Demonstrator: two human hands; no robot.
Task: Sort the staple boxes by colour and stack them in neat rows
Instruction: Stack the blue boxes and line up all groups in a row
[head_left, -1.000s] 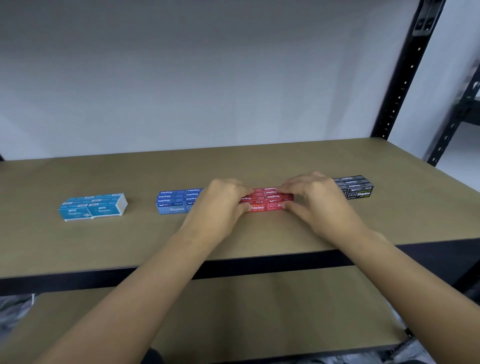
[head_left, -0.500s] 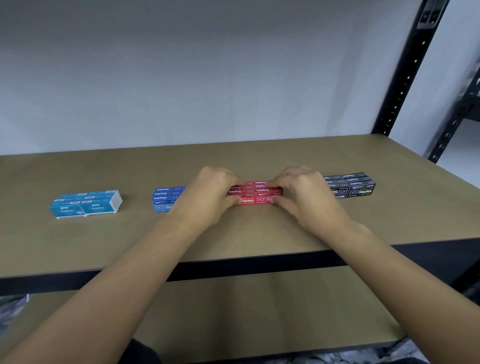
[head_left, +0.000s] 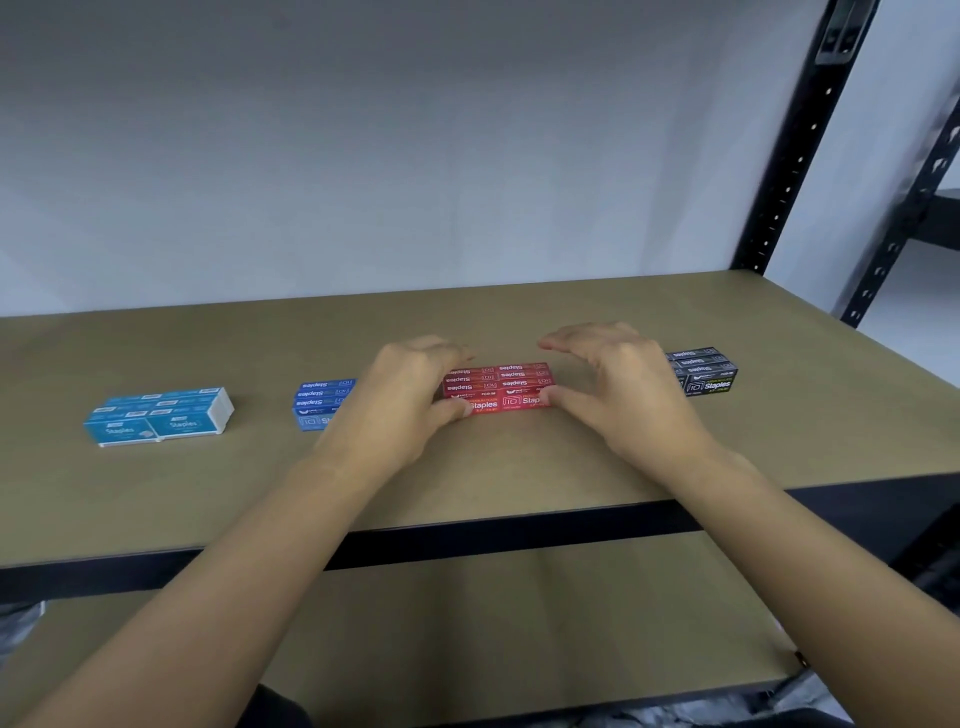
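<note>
Four colour groups of staple boxes sit in a line on the tan shelf board (head_left: 519, 467). From left to right they are light blue boxes (head_left: 161, 415), dark blue boxes (head_left: 322, 397), red boxes (head_left: 498, 387) and black boxes (head_left: 709, 371). My left hand (head_left: 410, 395) cups the left end of the red group and hides part of the dark blue one. My right hand (head_left: 618, 384) is at the red group's right end, fingers raised above it. Both thumbs rest against the red front face. Neither hand lifts a box.
A black perforated upright (head_left: 795, 156) stands at the shelf's back right corner, with another rack beyond it. A white wall closes the back. A lower tan shelf (head_left: 467, 623) lies under the black front edge.
Both hands were pressed tight on the red boxes; now the fingers have lifted and spread, the right hand most. The red group stays in place.
</note>
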